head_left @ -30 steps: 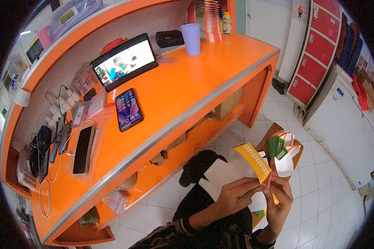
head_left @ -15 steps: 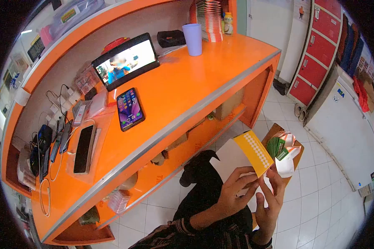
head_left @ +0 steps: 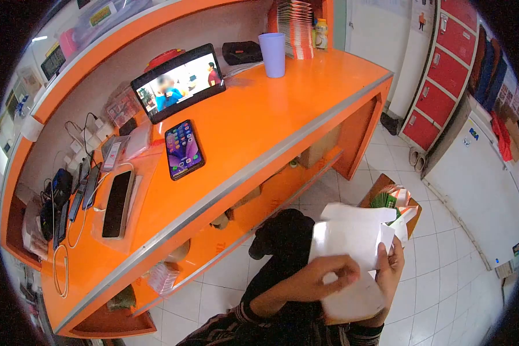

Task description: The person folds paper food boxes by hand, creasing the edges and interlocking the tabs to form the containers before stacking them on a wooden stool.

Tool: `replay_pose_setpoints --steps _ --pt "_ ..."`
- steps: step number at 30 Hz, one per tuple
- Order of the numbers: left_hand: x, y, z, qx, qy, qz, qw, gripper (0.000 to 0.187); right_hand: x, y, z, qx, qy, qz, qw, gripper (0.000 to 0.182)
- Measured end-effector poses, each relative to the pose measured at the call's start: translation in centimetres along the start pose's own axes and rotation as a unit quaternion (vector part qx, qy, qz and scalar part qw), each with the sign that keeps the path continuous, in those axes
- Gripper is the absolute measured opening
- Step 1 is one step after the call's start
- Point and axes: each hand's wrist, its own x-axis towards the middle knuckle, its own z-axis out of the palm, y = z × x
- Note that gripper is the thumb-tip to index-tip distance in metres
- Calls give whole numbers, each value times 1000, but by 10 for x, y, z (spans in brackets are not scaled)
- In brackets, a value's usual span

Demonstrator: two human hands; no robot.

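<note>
A flat cardboard sheet [head_left: 343,233], its plain white side up, lies over my lap with small flaps along its right side. My right hand [head_left: 389,262] grips that right side, thumb on top. Above the lower middle of the sheet is my left hand [head_left: 328,277], its fingers curled with thumb and fingertips together; it is blurred, and whether anything is pinched there is too small to tell. Just beyond the sheet, a stack of folded green and white cards [head_left: 386,200] rests on a brown stool [head_left: 376,187].
The orange counter [head_left: 259,121] on the left bears a lit phone [head_left: 183,150], a dark phone [head_left: 117,205], a tablet [head_left: 181,83], a purple cup [head_left: 273,55] and a tall card stack [head_left: 294,32]. White fridge [head_left: 464,155] and red lockers [head_left: 438,86] stand at the right.
The sheet has turned from showing a yellow patterned panel to its white side and now spreads wider. My left hand has moved lower. My right hand has come to its right side.
</note>
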Motion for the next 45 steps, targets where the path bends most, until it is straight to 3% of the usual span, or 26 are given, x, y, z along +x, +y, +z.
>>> replay_pose_setpoints --steps 2,4,6,8,10,11,14,16,18,20,22,26,30,38,42,45 --pt "6 -14 2 0 167 -17 986 23 -8 -6 4 -110 -28 -44 993 32" --pt "12 -18 2 41 181 15 982 30 -14 -3 5 -166 -118 -121 972 20" --pt "17 -9 5 125 233 12 964 31 -17 -19 19 -282 -146 -172 933 16" --pt "14 -18 3 124 225 -3 967 30 -17 -16 20 -322 -136 -213 912 14" --pt "11 -19 0 -22 250 -76 965 26 -19 -16 22 -360 -127 -253 889 12" --pt "11 -21 0 -22 250 -77 965 26 -20 -19 23 -368 -135 -295 872 12" --pt "12 -26 -1 -75 304 -49 948 23 -23 -16 28 -375 -107 -343 855 11" --pt "13 -30 1 -53 333 16 941 22 -25 -16 31 -378 -70 -347 856 11" --pt "12 -33 8 -16 341 17 940 22 -26 -19 33 -384 -31 -387 837 10" --pt "14 -34 14 21 349 19 937 22 -31 -18 34 -365 -6 -381 849 10" --pt "20 -27 23 246 382 143 879 21 -35 -19 37 -345 20 -375 860 10" --pt "24 -32 36 288 378 156 866 24 -42 -27 39 -341 17 -342 875 13" --pt "28 -33 45 287 402 185 849 25 -45 -29 33 -274 -3 -299 914 16" --pt "30 -17 53 237 360 161 888 34 -43 -30 32 -264 4 -327 907 18" --pt "34 -3 58 264 381 206 862 27 -44 -26 33 -246 25 -382 891 19" --pt "34 -2 59 245 372 203 872 30 -44 -32 28 -205 -3 -359 911 18"
